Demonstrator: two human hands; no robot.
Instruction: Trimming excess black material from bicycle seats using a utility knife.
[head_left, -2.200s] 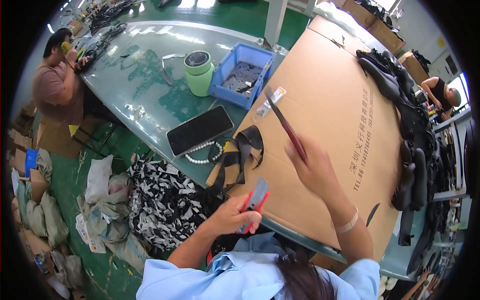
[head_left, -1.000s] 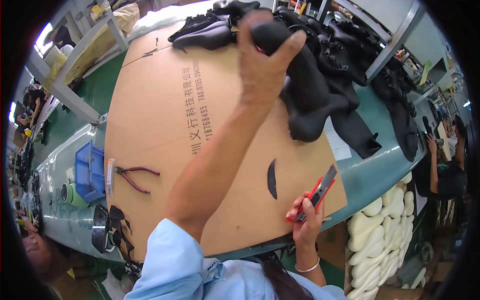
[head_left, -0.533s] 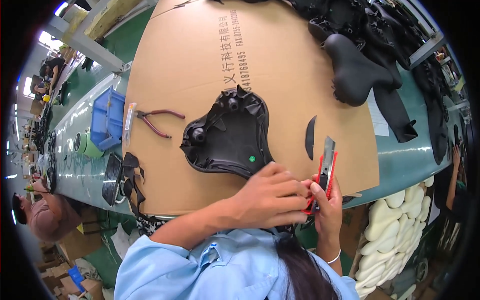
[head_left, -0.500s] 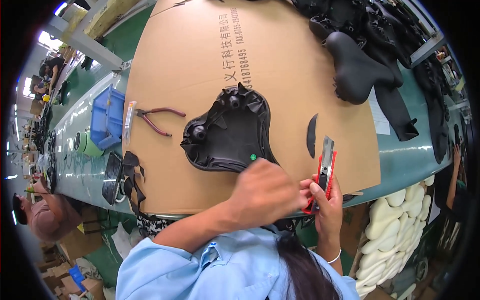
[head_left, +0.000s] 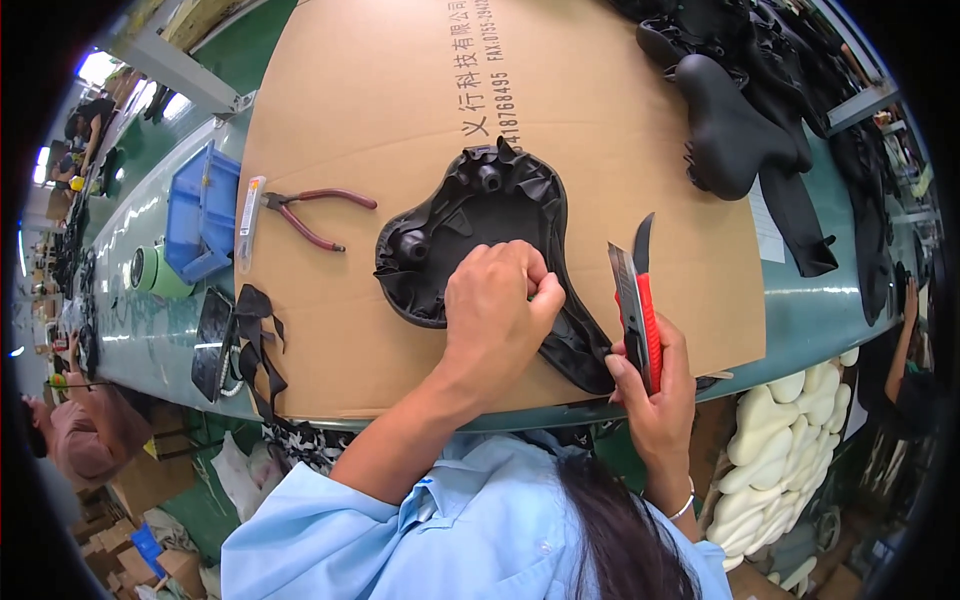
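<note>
A black bicycle saddle lies upside down on the cardboard sheet, its gathered cover edge showing around the rim and its narrow nose toward me. Over its hollow underside is my left hand, fingers curled and closed; whatever they grip is hidden. My right hand is wrapped around a red utility knife, blade out and pointing away from me. That hand's fingertips are at the saddle's nose. Just beyond the knife lies a thin curved black offcut, partly behind the blade.
Red-handled pliers and a clear slim tube lie on the cardboard, left. Beside it are a blue bin, a phone and black scraps. More black saddles lie at right; cream foam pads are piled below.
My left hand has moved from beside my right hand up over the saddle's underside, covering its green sticker. My right hand keeps the knife, now beside the saddle's nose. The view has shifted slightly.
</note>
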